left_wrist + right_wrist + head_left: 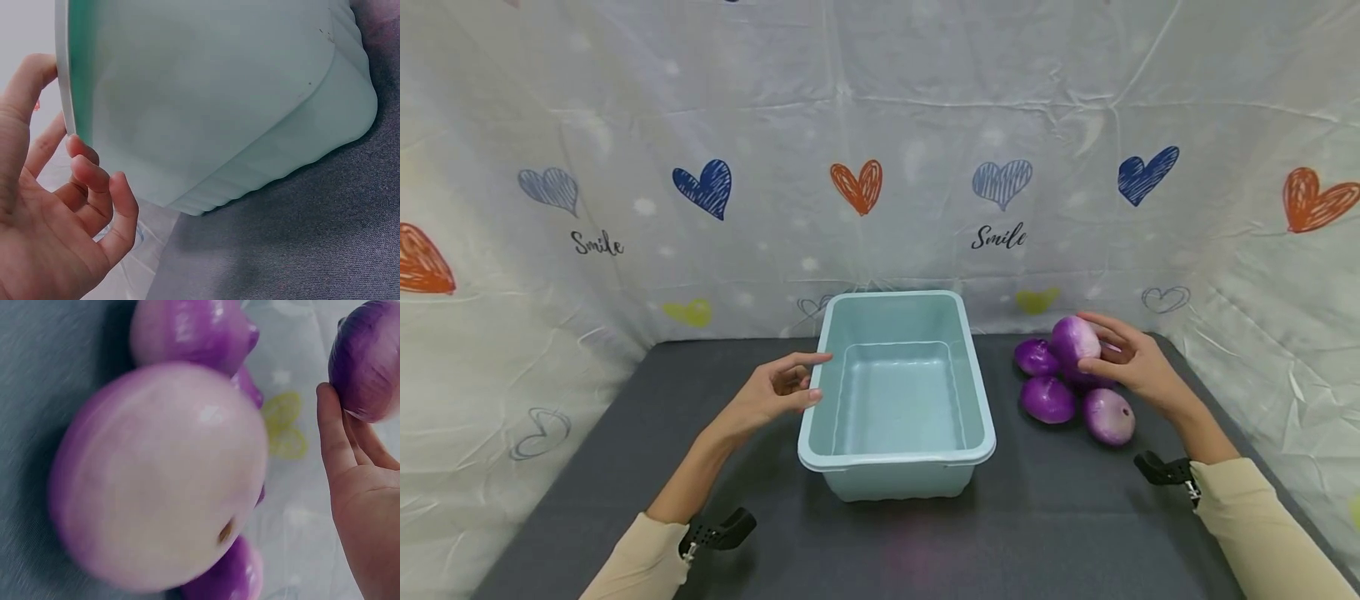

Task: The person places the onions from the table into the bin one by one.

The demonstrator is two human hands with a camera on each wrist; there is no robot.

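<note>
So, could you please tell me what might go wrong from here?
The purple onion in the right hand could slip, being round. If dropped, it might set the onions clustered nearby rolling. The left hand appears only to touch the tub, which might shift if bumped.

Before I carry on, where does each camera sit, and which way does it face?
Head: worn on the head, facing forward and down at the tub, onions and table; left hand, right hand and sleeves show.
Left wrist: on that wrist, facing the tub's outer side close up; the left hand shows at left.
Right wrist: on that wrist, facing the onions close up; the right hand shows at right, holding one.
Shared: head and left wrist both show the tub and left hand.
</note>
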